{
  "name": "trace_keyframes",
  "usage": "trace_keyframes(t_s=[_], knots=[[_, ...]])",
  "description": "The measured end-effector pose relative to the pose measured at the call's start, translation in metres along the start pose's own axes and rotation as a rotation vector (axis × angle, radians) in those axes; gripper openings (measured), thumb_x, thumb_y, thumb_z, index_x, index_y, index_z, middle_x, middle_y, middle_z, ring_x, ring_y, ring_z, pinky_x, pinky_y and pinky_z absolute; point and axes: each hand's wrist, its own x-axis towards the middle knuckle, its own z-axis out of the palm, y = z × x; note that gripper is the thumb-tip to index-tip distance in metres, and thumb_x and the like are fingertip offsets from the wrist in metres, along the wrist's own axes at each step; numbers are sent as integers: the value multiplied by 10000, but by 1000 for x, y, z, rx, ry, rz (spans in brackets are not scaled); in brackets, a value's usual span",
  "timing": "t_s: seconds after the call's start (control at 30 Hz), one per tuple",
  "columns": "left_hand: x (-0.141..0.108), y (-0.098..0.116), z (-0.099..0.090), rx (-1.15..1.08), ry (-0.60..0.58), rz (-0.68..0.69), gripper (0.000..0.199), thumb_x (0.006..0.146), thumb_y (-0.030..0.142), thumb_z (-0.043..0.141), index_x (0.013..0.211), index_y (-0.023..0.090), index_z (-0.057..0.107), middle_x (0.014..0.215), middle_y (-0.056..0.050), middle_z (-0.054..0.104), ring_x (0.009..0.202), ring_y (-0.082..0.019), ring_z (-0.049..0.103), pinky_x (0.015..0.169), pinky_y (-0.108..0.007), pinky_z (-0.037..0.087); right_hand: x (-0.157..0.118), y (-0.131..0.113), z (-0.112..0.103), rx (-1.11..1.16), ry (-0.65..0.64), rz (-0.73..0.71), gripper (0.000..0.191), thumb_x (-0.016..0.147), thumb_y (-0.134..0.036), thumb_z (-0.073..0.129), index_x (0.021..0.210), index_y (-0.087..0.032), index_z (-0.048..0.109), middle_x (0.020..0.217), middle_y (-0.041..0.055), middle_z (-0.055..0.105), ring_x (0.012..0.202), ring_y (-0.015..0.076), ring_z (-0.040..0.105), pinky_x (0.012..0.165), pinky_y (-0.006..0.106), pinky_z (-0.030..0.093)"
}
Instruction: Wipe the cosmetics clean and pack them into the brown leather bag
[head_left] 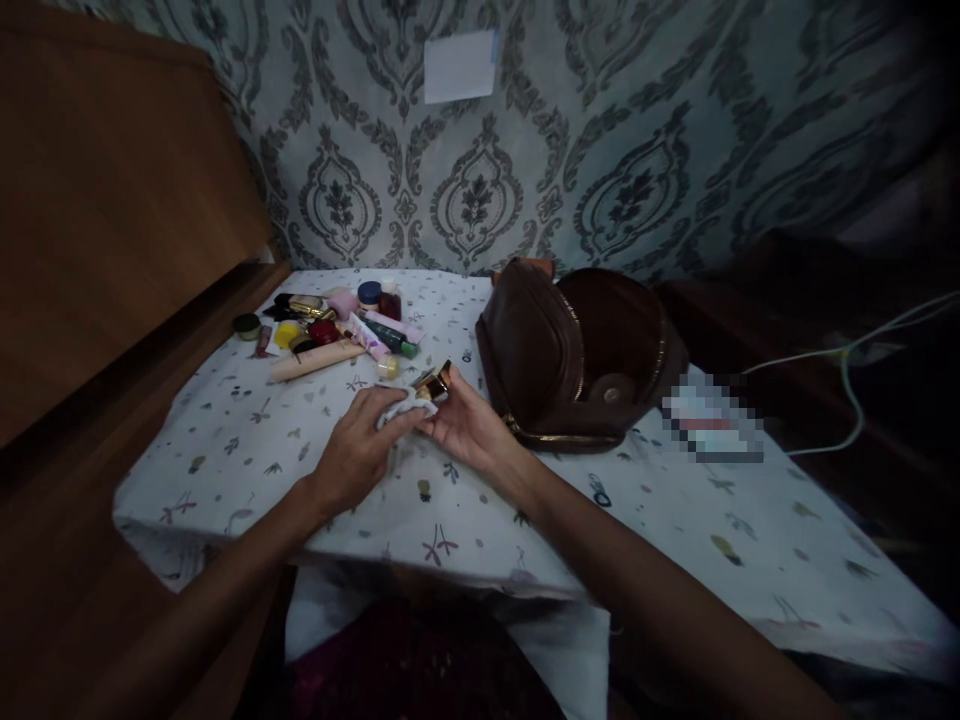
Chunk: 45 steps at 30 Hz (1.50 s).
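Several cosmetic items (319, 360) lay on the tablecloth (247, 460); the left hand (351, 448) pinched a white cloth (409, 406) at a golden item (435, 383), which the right hand (474, 430) gripped near the brown bag (525, 335). This handling seemed unfinished, the item not yet set down.

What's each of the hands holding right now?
Left hand: closed on a white cloth or tissue.
Right hand: closed around a small shiny gold item.
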Motion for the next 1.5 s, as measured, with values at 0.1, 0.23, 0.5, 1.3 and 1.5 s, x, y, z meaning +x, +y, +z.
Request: trace_keyframes(t_s=[0.1,0.23,0.5,1.3,1.5], knots=[[-2,-5,0,8,-27,35,440,893,-29,391,1193,210,606,1181,-113,555,1106,-225,520,913,-405,517,0,-2,-2,-6,-55,6,272,966,-467,512,1054,-223,594,909,33,702,780,171,652,726,338,574],[-1,-8,-2,-17,-60,29,434,884,-33,384,1151,217,618,1167,-108,562,1098,-221,528,900,-408,527,0,-4,-4,-13,-92,40,299,978,-457,445,1006,-214,617,893,38,716,780,183,655,733,358,563],[2,-10,1,-91,-43,2,395,870,-23,406,1075,207,654,1166,-115,582,1097,-222,548,898,-407,525,-2,-7,-5,44,-49,91,338,991,-472,418,1009,-216,639,846,14,719,714,159,645,692,313,542],[14,0,-16,-281,-71,-185,403,979,192,464,1376,216,532,1367,-160,511,1304,-245,514,1047,-412,478,-7,3,-4,-79,-146,180,192,905,-387,615,914,-196,627,780,1,703,675,145,656,613,280,555],[-2,-10,-4,-260,-204,-397,699,864,494,669,1461,208,445,1429,-178,428,1353,-329,463,1054,-474,479,-5,3,-4,-105,-155,37,287,877,-458,680,1029,-218,638,849,3,731,726,136,695,673,255,575]])
